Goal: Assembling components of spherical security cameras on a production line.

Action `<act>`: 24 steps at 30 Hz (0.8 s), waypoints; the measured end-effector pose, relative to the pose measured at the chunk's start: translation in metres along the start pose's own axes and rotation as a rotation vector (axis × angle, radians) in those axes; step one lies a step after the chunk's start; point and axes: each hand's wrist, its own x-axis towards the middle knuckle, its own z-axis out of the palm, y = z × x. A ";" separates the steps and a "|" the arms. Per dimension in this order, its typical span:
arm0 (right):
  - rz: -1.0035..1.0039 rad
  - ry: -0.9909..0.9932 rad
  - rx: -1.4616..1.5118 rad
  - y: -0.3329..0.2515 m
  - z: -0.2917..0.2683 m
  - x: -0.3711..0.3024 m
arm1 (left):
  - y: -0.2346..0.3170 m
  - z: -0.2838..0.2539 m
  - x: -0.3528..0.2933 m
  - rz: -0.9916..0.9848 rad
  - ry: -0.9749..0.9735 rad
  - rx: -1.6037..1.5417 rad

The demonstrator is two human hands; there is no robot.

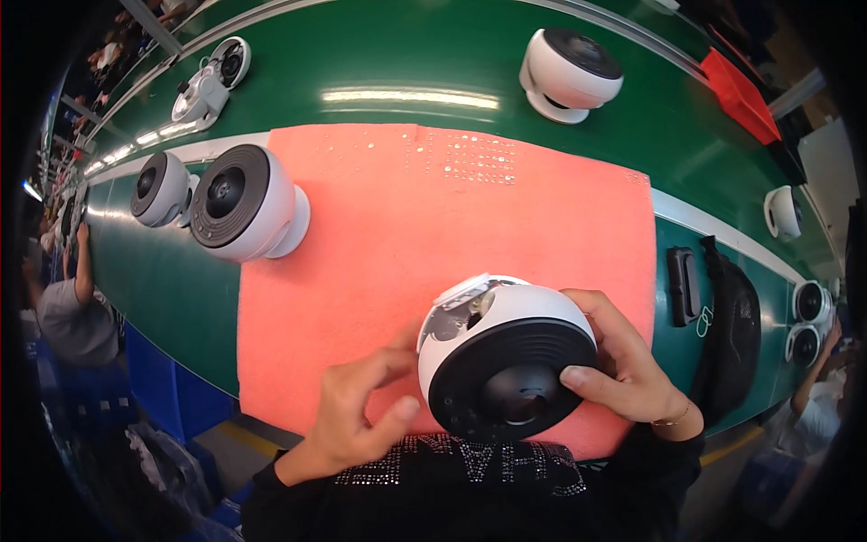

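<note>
A round white device (567, 312) with a black ringed face and a domed centre is tilted toward me, above the near part of the pink mat (361, 235). My right hand (623, 361) grips its right side, with the thumb on the black face and the fingers round the white shell. At the device's upper left, an opening shows inner parts, and a small white cover piece (462, 292) stands up at its edge. My left hand (366, 397) is open beside the device's left side, thumb and fingers apart; whether its fingertips touch the shell I cannot tell.
Two similar devices (237, 199) (161, 190) stand left of the mat's middle; another (571, 74) stands far right. An opened unit (206, 90) lies far left. A black pouch (733, 330) and a black case (684, 285) lie right. Co-workers sit at both sides.
</note>
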 end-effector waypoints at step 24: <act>-0.266 0.094 -1.098 -0.004 -0.019 0.039 | 0.036 -0.018 0.060 0.037 -0.397 0.707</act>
